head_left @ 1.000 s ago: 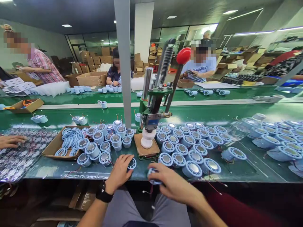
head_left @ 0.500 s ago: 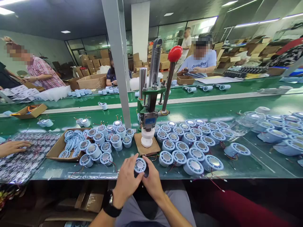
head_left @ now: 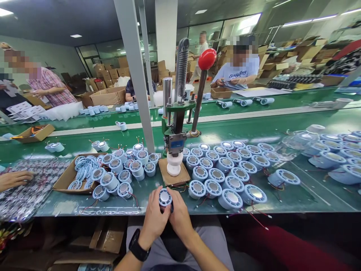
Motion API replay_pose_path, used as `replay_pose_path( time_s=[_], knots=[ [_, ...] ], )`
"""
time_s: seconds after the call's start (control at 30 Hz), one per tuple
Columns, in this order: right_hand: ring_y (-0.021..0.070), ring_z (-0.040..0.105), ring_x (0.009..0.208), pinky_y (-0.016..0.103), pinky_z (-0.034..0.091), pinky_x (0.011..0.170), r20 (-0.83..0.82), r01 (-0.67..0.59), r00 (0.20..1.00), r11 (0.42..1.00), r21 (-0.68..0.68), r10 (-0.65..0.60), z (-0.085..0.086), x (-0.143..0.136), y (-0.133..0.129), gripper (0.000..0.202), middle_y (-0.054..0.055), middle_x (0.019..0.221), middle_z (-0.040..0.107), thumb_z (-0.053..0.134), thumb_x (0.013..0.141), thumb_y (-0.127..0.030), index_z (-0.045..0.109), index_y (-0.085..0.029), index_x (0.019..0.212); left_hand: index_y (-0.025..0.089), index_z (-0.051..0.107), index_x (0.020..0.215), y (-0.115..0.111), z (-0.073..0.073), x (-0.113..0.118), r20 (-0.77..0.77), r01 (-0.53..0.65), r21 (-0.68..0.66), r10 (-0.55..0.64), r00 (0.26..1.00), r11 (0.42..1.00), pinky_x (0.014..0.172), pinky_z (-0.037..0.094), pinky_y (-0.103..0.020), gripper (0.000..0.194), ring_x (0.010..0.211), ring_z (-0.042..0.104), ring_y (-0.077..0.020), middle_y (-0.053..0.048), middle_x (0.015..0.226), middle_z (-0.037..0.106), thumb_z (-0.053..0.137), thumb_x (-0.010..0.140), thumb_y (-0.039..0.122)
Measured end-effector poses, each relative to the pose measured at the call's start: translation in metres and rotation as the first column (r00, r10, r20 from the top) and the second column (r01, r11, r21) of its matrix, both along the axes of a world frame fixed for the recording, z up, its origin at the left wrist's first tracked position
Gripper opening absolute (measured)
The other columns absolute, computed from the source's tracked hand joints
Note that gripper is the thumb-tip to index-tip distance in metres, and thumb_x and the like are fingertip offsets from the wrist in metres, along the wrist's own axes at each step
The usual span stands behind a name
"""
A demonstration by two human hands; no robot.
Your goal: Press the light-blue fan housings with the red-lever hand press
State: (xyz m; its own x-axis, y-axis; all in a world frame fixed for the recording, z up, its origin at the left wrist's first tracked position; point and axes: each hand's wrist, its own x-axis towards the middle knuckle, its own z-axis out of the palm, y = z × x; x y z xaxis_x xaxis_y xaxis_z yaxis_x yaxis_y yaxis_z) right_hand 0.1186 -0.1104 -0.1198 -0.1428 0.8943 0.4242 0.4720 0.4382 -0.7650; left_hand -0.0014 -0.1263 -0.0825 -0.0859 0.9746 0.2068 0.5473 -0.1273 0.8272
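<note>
Between my left hand (head_left: 154,217) and my right hand (head_left: 180,215) is a light-blue round motor housing (head_left: 165,197), its silver disc and slotted rim facing up. Fingers of both hands wrap its sides, at the front edge of the bench. Just beyond it stands a hand press (head_left: 178,130) with a red-knobbed lever (head_left: 207,59). Its white round press head (head_left: 174,164) is over a brown board (head_left: 183,177). Similar blue housings (head_left: 233,183) with wires stand in rows to the right; more housings (head_left: 109,181) are clustered at left.
A cardboard box (head_left: 60,185) of loose blue rings sits at left, beside a wrapped sheet of small parts (head_left: 26,197) under a co-worker's hand (head_left: 17,180). A clear plastic bottle (head_left: 299,140) lies at right. Other people work across the green conveyor (head_left: 239,126).
My fingers have closed in around the housing, the right hand's most visibly. The housing's silver disc catches more light. The view has shifted slightly.
</note>
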Motion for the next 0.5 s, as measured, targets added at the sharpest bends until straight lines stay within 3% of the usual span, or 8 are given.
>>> replay_pose_path(
  time_s=[0.07,0.13,0.2,0.23,0.3,0.37,0.43,0.5],
  knots=[
    [0.0261,0.061,0.112,0.042,0.056,0.095,0.175,-0.106,0.978,0.992,-0.065,0.116,0.024,0.016,0.005,0.061,0.014,0.122,0.060,0.058,0.075,-0.006,0.054,-0.018,0.134,0.017,0.054,0.130,0.003,0.000,-0.001,0.051,0.027,-0.044,-0.025,0.998,0.999,0.107,0.045,-0.046,0.052,0.122,0.058,-0.0270,-0.013,0.130,0.061,0.058,0.078,0.018],
    [0.0296,0.058,0.117,0.045,0.055,0.097,0.339,-0.195,0.920,0.980,-0.037,0.196,0.070,0.038,0.018,0.066,0.013,0.127,0.058,0.064,0.072,-0.006,0.054,-0.021,0.135,0.018,0.058,0.124,0.013,0.010,-0.006,0.074,0.047,-0.092,-0.040,0.996,0.995,0.101,0.050,-0.042,0.049,0.111,0.064,-0.0261,-0.010,0.120,0.068,0.062,0.075,0.021],
    [0.0322,0.051,0.127,0.051,0.050,0.103,0.396,-0.179,0.913,0.969,0.170,0.099,0.137,0.063,0.042,0.064,0.013,0.134,0.053,0.066,0.075,-0.009,0.053,-0.023,0.135,0.018,0.062,0.119,0.028,0.029,-0.013,0.081,0.037,-0.102,-0.029,0.996,0.994,0.096,0.052,-0.040,0.048,0.102,0.067,-0.0253,-0.007,0.111,0.071,0.067,0.071,0.025],
    [0.0325,0.046,0.132,0.054,0.047,0.107,0.360,-0.108,0.933,0.942,0.318,-0.015,0.177,0.074,0.059,0.058,0.012,0.136,0.050,0.064,0.079,-0.010,0.054,-0.024,0.135,0.018,0.063,0.117,0.039,0.039,-0.016,0.085,0.025,-0.086,-0.018,0.996,0.996,0.095,0.052,-0.040,0.049,0.099,0.067,-0.0252,-0.006,0.108,0.072,0.069,0.070,0.027],
    [0.0322,0.040,0.137,0.058,0.037,0.113,0.209,0.034,0.961,0.830,0.557,-0.180,0.256,0.090,0.097,0.049,0.011,0.139,0.047,0.063,0.085,-0.016,0.054,-0.022,0.133,0.017,0.064,0.116,0.063,0.057,-0.019,0.126,0.028,-0.035,-0.023,0.992,0.999,0.096,0.051,-0.042,0.050,0.098,0.067,-0.0258,-0.006,0.107,0.072,0.072,0.067,0.027],
    [0.0281,0.040,0.138,0.052,0.036,0.115,0.086,0.104,0.975,0.760,0.642,-0.206,0.321,0.096,0.141,0.041,0.010,0.139,0.048,0.063,0.090,-0.024,0.054,-0.019,0.130,0.016,0.065,0.113,0.088,0.067,-0.015,0.190,0.073,0.001,-0.072,0.979,0.997,0.096,0.050,-0.042,0.049,0.098,0.066,-0.0258,-0.008,0.107,0.072,0.074,0.066,0.025],
    [0.0215,0.050,0.130,0.040,0.042,0.108,0.046,0.105,0.985,0.778,0.620,-0.169,0.360,0.092,0.183,0.033,0.010,0.132,0.055,0.047,0.100,-0.033,0.056,-0.009,0.121,0.014,0.065,0.113,0.110,0.068,-0.005,0.252,0.132,0.006,-0.129,0.959,0.991,0.093,0.052,-0.041,0.049,0.095,0.067,-0.0250,-0.009,0.105,0.072,0.076,0.065,0.023],
    [0.0148,0.061,0.114,0.030,0.046,0.097,0.038,0.061,0.994,0.822,0.566,-0.099,0.373,0.084,0.218,0.051,0.007,0.114,0.063,0.024,0.103,-0.036,0.059,0.000,0.107,0.013,0.064,0.114,0.127,0.064,0.007,0.295,0.191,0.000,-0.182,0.938,0.982,0.089,0.055,-0.038,0.051,0.093,0.068,-0.0239,-0.010,0.106,0.072,0.078,0.065,0.022]
  ],
)
